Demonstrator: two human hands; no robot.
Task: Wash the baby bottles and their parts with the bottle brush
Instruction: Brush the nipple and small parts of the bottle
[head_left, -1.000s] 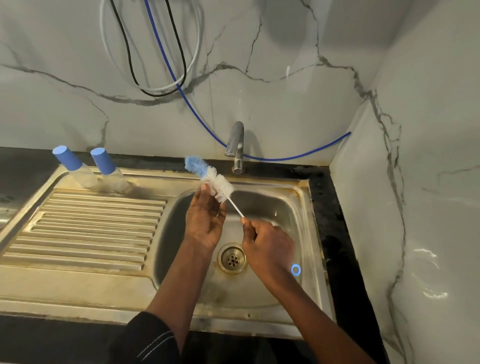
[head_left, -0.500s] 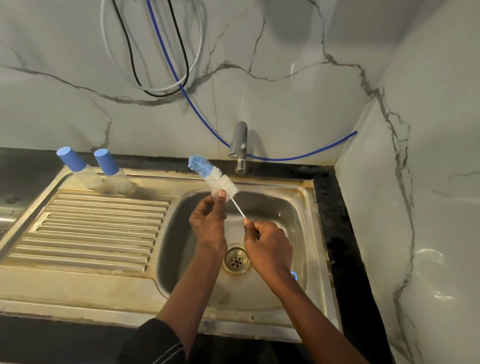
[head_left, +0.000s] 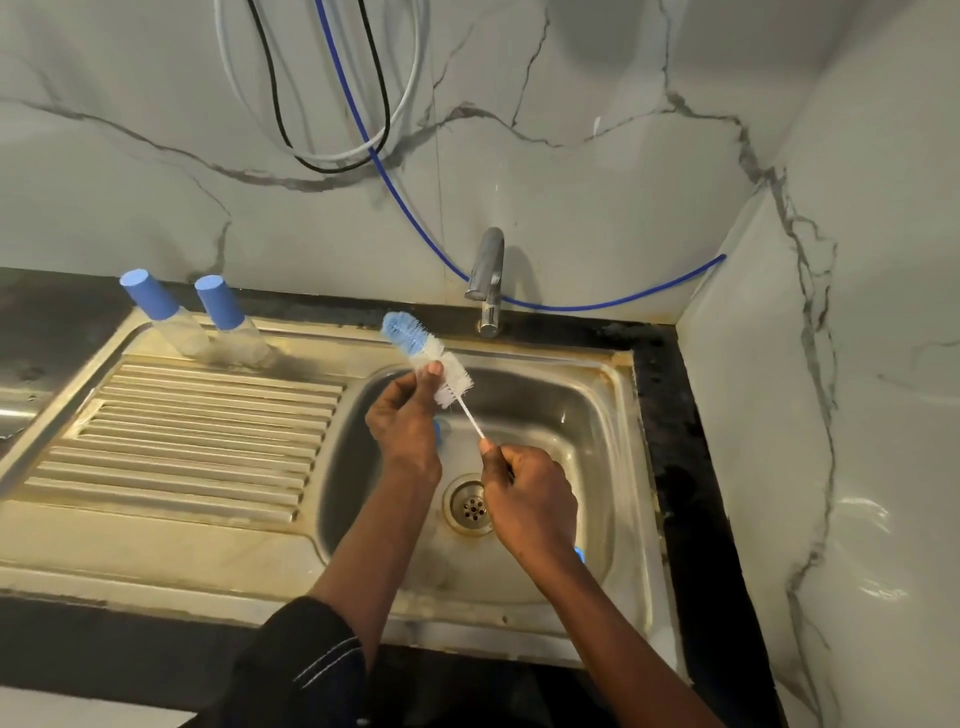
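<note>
Left hand (head_left: 402, 421) shifted, brush (head_left: 414, 342) head above grip

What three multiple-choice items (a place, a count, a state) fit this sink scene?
1. Where do the bottles stand?
A. in the basin
B. on the black counter
C. at the back of the drainboard

2. How many bottles have a blue cap?
A. two
B. three
C. four

3. What is the right hand doing?
A. turning the tap
B. gripping the bottle brush by its stem
C. hanging empty

Key: C, they stand behind the ribs; A, two blue caps show; B, its fingers curl round the white stem.
</note>
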